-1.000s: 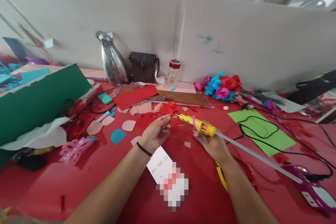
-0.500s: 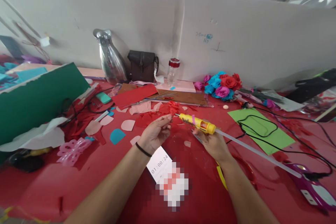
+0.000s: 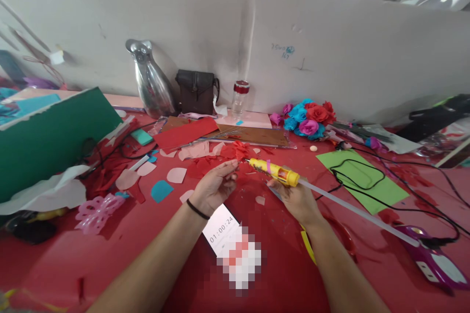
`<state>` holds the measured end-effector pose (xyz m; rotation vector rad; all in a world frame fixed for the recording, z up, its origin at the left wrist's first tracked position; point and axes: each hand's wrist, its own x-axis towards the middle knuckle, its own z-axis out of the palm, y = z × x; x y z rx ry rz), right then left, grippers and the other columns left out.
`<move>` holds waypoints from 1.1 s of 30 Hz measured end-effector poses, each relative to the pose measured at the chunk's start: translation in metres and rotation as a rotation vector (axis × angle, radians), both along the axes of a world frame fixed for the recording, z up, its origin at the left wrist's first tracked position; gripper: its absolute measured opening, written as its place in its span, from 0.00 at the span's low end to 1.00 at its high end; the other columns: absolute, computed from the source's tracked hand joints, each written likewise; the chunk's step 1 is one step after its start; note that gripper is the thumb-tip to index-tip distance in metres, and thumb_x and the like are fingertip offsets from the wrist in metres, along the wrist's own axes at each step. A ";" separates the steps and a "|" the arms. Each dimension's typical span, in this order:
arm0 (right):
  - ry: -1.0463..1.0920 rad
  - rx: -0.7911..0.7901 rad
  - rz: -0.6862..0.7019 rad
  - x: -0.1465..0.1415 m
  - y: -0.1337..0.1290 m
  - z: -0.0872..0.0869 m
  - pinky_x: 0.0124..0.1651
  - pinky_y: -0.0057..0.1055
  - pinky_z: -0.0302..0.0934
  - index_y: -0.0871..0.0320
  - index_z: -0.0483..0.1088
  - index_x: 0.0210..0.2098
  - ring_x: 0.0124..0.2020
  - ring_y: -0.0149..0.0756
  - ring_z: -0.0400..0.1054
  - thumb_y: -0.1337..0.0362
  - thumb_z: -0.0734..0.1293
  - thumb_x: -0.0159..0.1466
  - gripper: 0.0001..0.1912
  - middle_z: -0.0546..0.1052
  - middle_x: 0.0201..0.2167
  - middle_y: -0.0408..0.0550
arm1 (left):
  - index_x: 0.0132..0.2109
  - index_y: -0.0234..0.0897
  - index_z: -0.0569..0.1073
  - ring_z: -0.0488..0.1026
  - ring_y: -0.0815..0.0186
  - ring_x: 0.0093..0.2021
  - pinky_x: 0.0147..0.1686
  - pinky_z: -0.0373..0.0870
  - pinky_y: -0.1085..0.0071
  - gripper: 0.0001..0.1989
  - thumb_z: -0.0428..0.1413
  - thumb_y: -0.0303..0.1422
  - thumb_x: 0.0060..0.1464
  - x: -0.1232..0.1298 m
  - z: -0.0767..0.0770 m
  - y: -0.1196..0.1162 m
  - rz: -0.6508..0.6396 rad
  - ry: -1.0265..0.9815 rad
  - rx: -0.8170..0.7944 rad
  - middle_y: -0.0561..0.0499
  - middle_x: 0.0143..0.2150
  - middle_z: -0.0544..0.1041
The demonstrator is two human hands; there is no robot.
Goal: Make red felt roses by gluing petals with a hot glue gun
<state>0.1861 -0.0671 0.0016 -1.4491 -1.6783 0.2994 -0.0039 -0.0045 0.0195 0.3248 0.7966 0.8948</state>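
My right hand (image 3: pixel 299 200) grips a yellow hot glue gun (image 3: pixel 273 171) with a long translucent glue stick (image 3: pixel 356 212) sticking out of its back. The gun points left, its nozzle close to the fingertips of my left hand (image 3: pixel 216 183). The left fingers are pinched together, and what they hold is too small to make out. Just beyond those fingertips is a crumpled red paper piece (image 3: pixel 240 149), like a flower; whether the hand touches it cannot be told. A phone (image 3: pixel 220 225) showing a timer lies below my left wrist.
Cut paper petals (image 3: pixel 162 190) lie scattered to the left. A green board (image 3: pixel 62 142) stands at the left, a metal jug (image 3: pixel 150 80) and a glass bottle (image 3: pixel 240 98) at the back. Paper flowers (image 3: pixel 310 118), a black cable (image 3: pixel 358 188) and a purple power strip (image 3: pixel 433 259) are at the right.
The whole view has shifted slightly left. Both hands and the glue gun keep nearly the same pose, nozzle near the left fingertips.
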 end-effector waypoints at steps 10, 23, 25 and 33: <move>-0.066 0.007 -0.037 0.000 -0.001 0.003 0.26 0.28 0.60 0.56 0.66 0.28 0.23 0.35 0.69 0.42 0.60 0.61 0.22 0.74 0.21 0.45 | 0.31 0.30 0.73 0.63 0.80 0.18 0.13 0.56 0.86 0.05 0.55 0.20 0.52 0.000 0.002 -0.001 0.017 -0.003 -0.009 0.56 0.22 0.67; -0.025 -0.026 -0.033 0.005 -0.001 -0.002 0.28 0.29 0.62 0.56 0.68 0.28 0.27 0.37 0.72 0.45 0.61 0.62 0.20 0.77 0.25 0.47 | 0.30 0.31 0.71 0.63 0.80 0.18 0.13 0.56 0.86 0.07 0.53 0.20 0.55 -0.002 0.010 -0.001 0.036 -0.060 -0.049 0.55 0.23 0.67; 0.001 -0.025 -0.024 0.005 -0.002 -0.002 0.29 0.29 0.63 0.56 0.68 0.28 0.27 0.37 0.72 0.45 0.61 0.62 0.20 0.77 0.25 0.47 | 0.29 0.31 0.71 0.63 0.80 0.18 0.13 0.56 0.86 0.07 0.53 0.20 0.54 -0.002 0.010 -0.002 0.030 -0.077 -0.051 0.56 0.22 0.66; 0.037 0.044 -0.009 0.000 -0.003 0.006 0.27 0.30 0.63 0.55 0.67 0.27 0.24 0.37 0.71 0.42 0.60 0.61 0.23 0.74 0.21 0.45 | 0.29 0.30 0.71 0.62 0.80 0.18 0.14 0.56 0.86 0.06 0.56 0.20 0.52 -0.002 0.006 -0.002 0.021 -0.100 -0.042 0.56 0.22 0.66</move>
